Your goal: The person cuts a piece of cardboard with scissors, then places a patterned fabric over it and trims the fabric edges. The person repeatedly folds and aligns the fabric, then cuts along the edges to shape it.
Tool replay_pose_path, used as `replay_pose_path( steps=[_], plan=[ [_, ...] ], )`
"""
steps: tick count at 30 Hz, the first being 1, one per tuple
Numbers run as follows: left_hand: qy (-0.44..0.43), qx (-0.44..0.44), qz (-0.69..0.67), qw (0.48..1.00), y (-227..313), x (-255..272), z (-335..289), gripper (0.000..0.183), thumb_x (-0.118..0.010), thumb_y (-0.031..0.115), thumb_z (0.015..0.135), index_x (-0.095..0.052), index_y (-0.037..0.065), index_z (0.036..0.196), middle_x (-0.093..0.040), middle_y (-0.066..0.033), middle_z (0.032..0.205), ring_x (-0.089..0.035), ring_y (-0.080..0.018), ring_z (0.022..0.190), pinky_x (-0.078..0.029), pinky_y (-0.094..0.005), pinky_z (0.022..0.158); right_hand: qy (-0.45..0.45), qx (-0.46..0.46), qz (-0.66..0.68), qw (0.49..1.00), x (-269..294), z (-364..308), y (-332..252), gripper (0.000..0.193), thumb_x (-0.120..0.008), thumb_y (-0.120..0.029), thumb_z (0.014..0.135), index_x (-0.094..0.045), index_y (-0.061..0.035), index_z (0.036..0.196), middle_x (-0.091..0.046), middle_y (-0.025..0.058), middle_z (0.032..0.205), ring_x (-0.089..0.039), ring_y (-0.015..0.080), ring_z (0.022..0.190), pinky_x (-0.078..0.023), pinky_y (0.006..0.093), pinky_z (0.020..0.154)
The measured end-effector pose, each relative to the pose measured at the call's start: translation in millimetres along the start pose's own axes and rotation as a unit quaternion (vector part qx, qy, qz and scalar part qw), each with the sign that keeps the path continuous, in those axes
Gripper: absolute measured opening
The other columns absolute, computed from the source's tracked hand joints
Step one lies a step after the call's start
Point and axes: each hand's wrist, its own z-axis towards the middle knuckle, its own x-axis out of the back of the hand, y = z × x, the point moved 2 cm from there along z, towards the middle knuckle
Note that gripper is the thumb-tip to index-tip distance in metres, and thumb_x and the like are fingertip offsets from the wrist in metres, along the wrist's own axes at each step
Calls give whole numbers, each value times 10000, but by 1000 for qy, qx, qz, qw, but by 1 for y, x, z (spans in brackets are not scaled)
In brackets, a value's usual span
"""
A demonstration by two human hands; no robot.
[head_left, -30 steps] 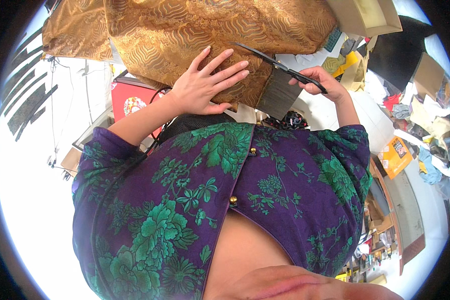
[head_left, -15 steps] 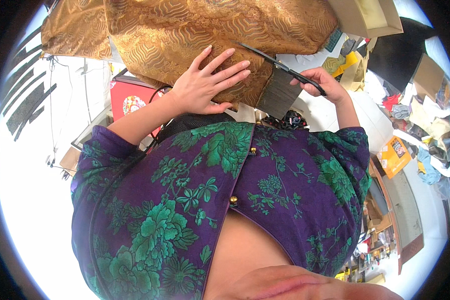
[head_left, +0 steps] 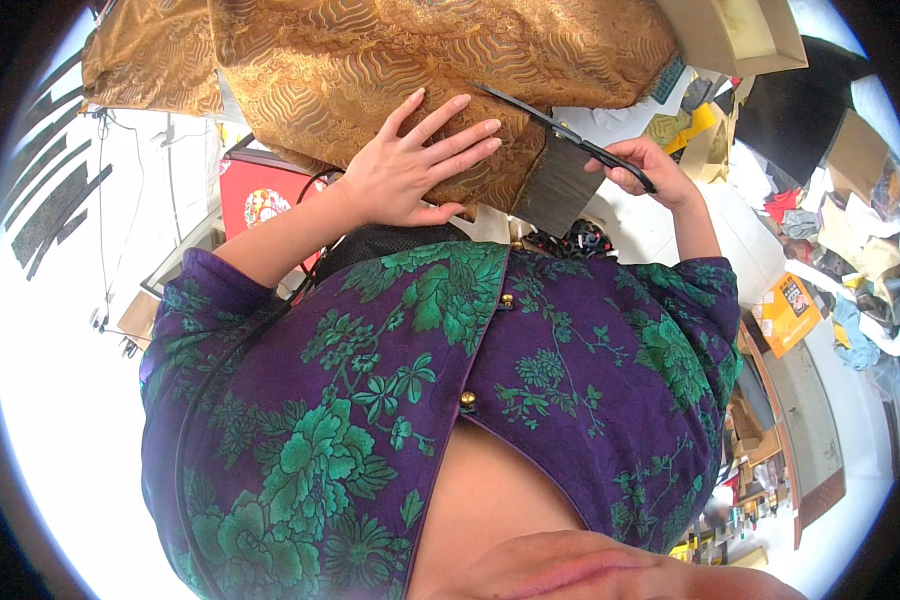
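At far left, black strips (head_left: 45, 205) lie on a white tabletop (head_left: 60, 400), with thin cables (head_left: 100, 200) running across it. A red box with a round emblem (head_left: 260, 200) sits just right of these, partly hidden by the left forearm and the fabric above it.

The golden brocade fabric (head_left: 370, 60) with a wave pattern spans the upper frame and covers most of the work area. The left hand (head_left: 410, 170) lies flat on it, five fingers spread, grip released and only pressing the cloth down.

A dark rectangular piece (head_left: 558, 185) hangs at the fabric's lower right edge, touching it. One pair of black scissors (head_left: 560, 135) crosses above that piece, blades pointing left over the fabric. The right hand (head_left: 650, 170) has its grip clenched around the scissor handles; the blade tips are too thin to judge whether they are parted.

The purple garment with green flowers (head_left: 390, 400) fills the lower half and blocks everything beneath; two gold buttons show on it.

At right, one open cardboard box (head_left: 735, 35), an orange packet (head_left: 790, 310) and mixed cloth scraps (head_left: 850, 250) lie scattered.
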Motion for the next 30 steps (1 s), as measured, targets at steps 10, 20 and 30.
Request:
replay_pose_path(
  steps=[10, 20, 30],
  plan=[
    [0, 2, -5, 1000, 0, 0, -1, 859, -530, 643, 849, -304, 212, 1557, -287, 24, 1612, -212, -301, 1498, -88, -562, 1201, 10, -6, 4, 1000, 4, -7, 9, 455, -803, -350, 832, -701, -13, 1119, -420, -123, 615, -319, -2, 505, -189, 188, 458],
    [-2, 0, -3, 1000, -1, 0, 0, 854, -531, 633, 845, -306, 218, 1557, -285, 24, 1613, -206, -293, 1500, -75, -562, 1203, 21, 7, -9, 1000, -2, -12, 7, 433, -767, -327, 874, -691, 31, 1105, -432, -112, 582, -327, -4, 475, -208, 183, 434],
    [4, -2, -15, 1000, -1, 0, 0, 825, -517, 611, 857, -317, 216, 1553, -293, 18, 1611, -211, -299, 1499, -75, -561, 1203, -17, 33, 2, 999, -9, 14, -5, 473, -783, -364, 839, -695, -6, 1136, -428, -124, 623, -318, -5, 512, -178, 197, 465]
  ],
)
